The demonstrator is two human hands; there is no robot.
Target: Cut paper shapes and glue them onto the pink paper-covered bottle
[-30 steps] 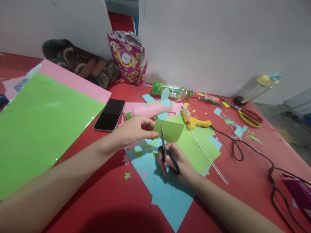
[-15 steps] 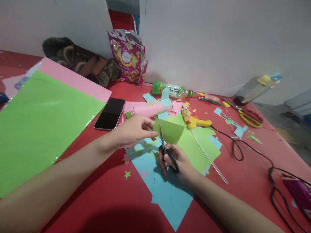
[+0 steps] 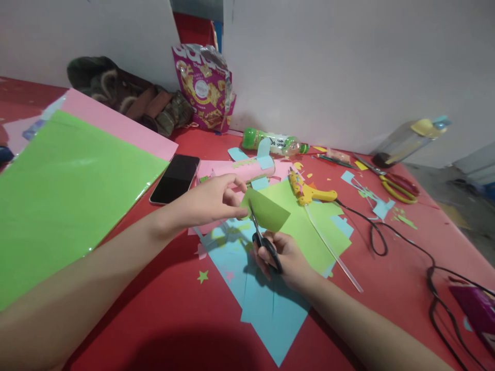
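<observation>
Between thumb and fingers, my left hand (image 3: 226, 198) pinches the left edge of a small piece of green paper (image 3: 269, 210), held up above the table. My right hand (image 3: 284, 257) is closed round the black handles of the scissors (image 3: 267, 248), whose blades lie across the paper near its left side. Under both hands are blue paper sheets (image 3: 270, 319) and a light green sheet (image 3: 319, 237). A green paper star (image 3: 203, 277) and a pink paper star (image 3: 229, 276) lie close by. Just behind is a pink-wrapped bottle (image 3: 247, 172), partly hidden by my left hand.
A yellow glue gun (image 3: 309, 191) with a clear stick and black cord (image 3: 410, 241) lies to the right. Phone (image 3: 176, 180) and large green sheet (image 3: 77, 190) are left. Behind stand a snack bag (image 3: 204, 90), a green bottle (image 3: 274, 143) and red-handled scissors (image 3: 400, 186).
The green paper has tilted, its right edge dropping, and shifted slightly left with my left hand. The scissors have moved slightly left across it.
</observation>
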